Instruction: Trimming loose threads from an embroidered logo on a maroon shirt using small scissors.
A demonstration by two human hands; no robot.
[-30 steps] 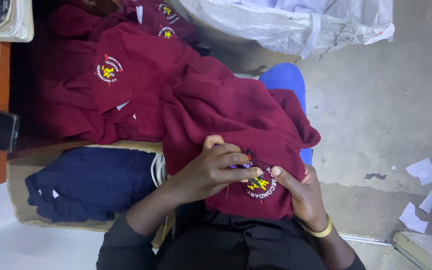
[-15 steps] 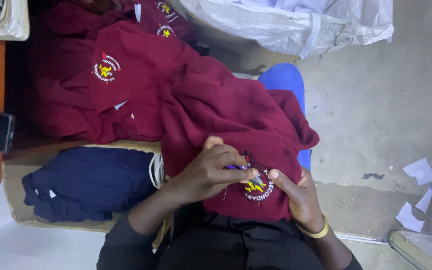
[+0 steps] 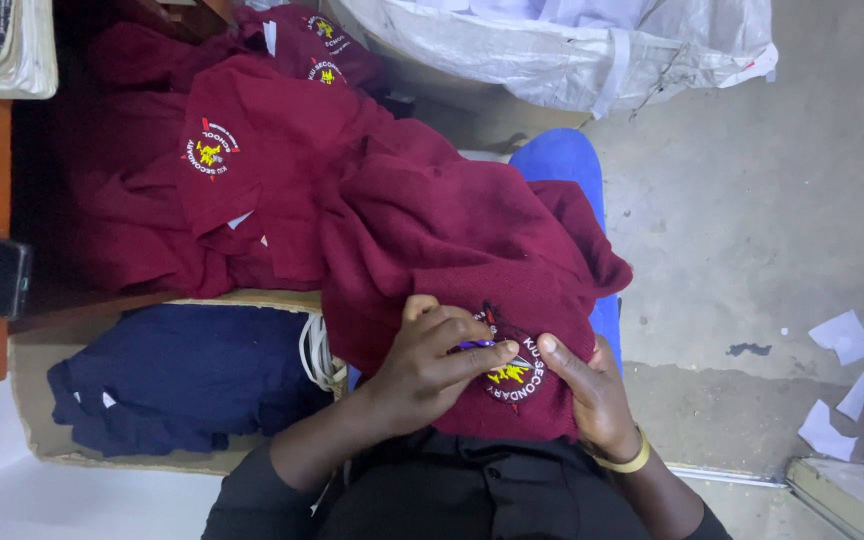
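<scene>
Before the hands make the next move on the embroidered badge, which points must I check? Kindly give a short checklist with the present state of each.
1. Small purple-handled tool held in the left hand: ok, pinched between thumb and fingers.
2. Tool tip at the embroidered badge: cannot tell, the tip is too small to see.
3. Right hand steadies the maroon sweater: ok, thumb presses the cloth beside the badge.
4. Badge lies flat and facing up: ok, though partly covered by the fingers.
5. Right thumb clear of the tool: not ok, it sits very close.
6. Sweater supported: ok, it is draped over the lap and the blue stool.
</scene>
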